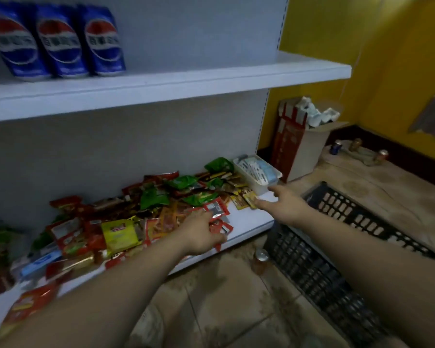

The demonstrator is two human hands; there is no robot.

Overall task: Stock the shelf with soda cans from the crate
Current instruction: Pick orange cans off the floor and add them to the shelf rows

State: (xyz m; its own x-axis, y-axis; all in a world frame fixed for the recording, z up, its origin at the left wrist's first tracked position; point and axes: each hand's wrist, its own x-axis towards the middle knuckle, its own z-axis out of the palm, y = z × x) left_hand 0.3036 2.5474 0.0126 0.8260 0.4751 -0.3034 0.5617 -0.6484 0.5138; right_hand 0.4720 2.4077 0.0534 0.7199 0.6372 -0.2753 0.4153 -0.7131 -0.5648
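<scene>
Soda cans (58,41), three blue Pepsi ones, stand side by side at the left of the upper shelf (211,79). A further can (261,255) stands on the floor just beside the black crate (317,272), below the lower shelf (249,219). Head view: left hand (201,232) released, fingers spread on red sachets (220,226) at the edge of a heap of snack packets (156,197). Right hand (284,204) released, holding nothing, thumb at a yellow packet (246,199), forefinger stretched toward a white bin (259,172).
</scene>
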